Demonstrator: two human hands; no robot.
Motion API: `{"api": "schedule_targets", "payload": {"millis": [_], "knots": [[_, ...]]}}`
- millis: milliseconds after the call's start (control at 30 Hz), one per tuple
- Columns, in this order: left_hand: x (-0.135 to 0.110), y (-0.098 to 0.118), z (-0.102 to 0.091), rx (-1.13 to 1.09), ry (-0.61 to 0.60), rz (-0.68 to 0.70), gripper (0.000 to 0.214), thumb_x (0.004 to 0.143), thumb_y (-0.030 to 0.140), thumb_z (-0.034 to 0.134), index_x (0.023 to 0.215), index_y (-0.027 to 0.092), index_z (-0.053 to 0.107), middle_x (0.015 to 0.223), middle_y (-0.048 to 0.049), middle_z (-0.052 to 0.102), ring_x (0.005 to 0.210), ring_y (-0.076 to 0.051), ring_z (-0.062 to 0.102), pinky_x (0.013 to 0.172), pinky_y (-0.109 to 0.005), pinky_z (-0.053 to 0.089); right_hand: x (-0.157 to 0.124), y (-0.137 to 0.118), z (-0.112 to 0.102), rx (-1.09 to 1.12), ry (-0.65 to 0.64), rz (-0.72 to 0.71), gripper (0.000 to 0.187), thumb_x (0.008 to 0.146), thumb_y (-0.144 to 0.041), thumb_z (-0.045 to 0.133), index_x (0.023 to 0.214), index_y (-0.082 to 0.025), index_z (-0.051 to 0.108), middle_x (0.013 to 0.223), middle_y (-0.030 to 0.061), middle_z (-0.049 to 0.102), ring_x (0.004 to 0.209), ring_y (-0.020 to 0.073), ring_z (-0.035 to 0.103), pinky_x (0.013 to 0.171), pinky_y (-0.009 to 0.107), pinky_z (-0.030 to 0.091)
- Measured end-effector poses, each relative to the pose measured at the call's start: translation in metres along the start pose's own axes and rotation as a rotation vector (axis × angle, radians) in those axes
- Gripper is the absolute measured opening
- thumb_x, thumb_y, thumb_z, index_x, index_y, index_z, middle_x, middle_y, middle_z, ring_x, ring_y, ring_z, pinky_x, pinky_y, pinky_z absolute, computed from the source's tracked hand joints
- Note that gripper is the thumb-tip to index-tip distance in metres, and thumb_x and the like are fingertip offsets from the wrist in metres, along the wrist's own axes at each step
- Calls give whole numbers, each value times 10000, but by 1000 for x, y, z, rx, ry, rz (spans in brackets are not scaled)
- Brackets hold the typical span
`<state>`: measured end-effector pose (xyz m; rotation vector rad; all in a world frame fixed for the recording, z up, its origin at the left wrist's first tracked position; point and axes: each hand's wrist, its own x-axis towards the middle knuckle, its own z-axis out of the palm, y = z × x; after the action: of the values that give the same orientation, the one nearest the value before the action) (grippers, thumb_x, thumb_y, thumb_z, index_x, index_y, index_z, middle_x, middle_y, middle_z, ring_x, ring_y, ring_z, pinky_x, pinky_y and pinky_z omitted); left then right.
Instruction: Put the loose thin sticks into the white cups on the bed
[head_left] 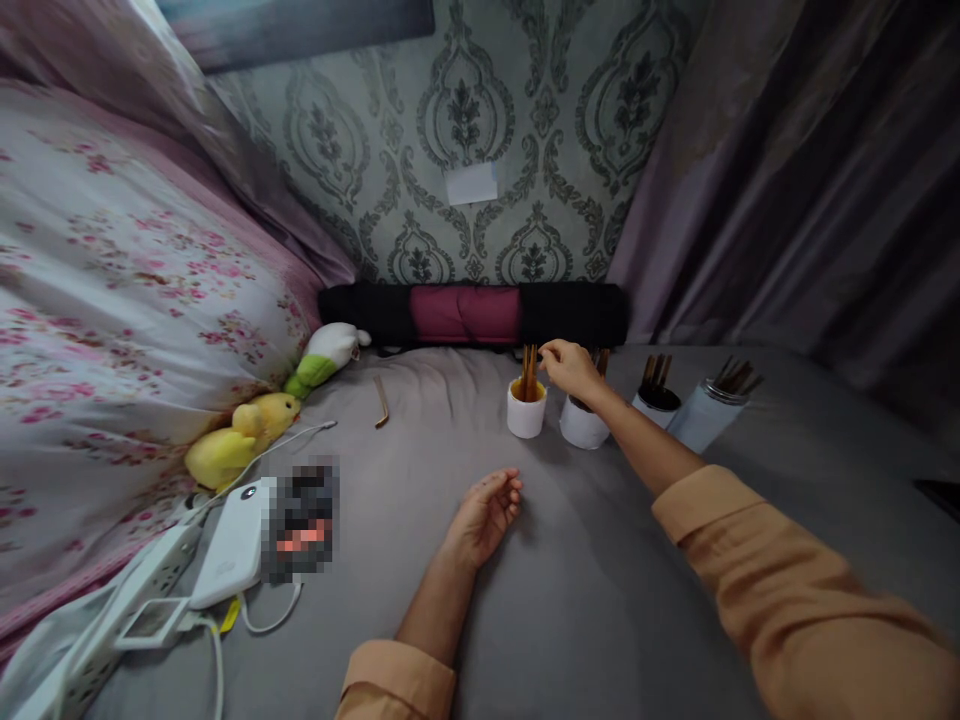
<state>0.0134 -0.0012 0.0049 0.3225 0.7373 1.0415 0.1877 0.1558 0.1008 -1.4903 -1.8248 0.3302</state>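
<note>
My right hand (570, 368) reaches forward over the grey bed sheet and pinches the tops of the brown sticks (529, 373) standing in a white cup with a yellow inside (526, 411). A second white cup (583, 425) sits just right of it, partly behind my wrist. Two more cups with sticks, one dark-rimmed (655, 402) and one tilted (708, 410), stand farther right. My left hand (486, 515) rests on the sheet nearer to me, palm up, fingers loosely curled, holding nothing. A single bent stick (382, 401) lies on the sheet at the left.
A black and maroon bolster (472, 314) lies against the patterned wall. A yellow plush duck (234, 440) and a green-white plush (324, 358) lie by the floral bedding at left. A white power bank (232, 545), power strip (97, 630) and cables sit front left. Curtain at right.
</note>
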Motion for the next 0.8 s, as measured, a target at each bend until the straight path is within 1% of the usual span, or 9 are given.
{"api": "schedule_targets", "payload": {"millis": [167, 400, 800], "knots": [[0, 0, 0, -7, -4, 6, 134, 753, 149, 588, 864, 80, 617, 717, -43, 605, 571, -65, 531, 522, -180, 394, -2, -2, -2, 1, 58, 30, 241, 818, -249, 429, 878, -160, 644, 750, 47, 678, 681, 137, 605, 686, 238, 420], [0, 0, 0, -13, 4, 4, 134, 749, 142, 590, 863, 79, 618, 709, -42, 604, 569, -66, 528, 520, -182, 392, -6, -3, -1, -38, 132, 69, 256, 815, -315, 427, 819, -185, 647, 762, 49, 675, 676, 151, 590, 623, 244, 401], [0, 0, 0, -13, 3, 7, 126, 750, 140, 586, 855, 79, 615, 714, -43, 600, 569, -67, 530, 515, -178, 391, -19, -4, -1, -20, 188, 66, 325, 831, -391, 398, 791, -175, 638, 686, 53, 648, 609, 151, 575, 566, 245, 382]]}}
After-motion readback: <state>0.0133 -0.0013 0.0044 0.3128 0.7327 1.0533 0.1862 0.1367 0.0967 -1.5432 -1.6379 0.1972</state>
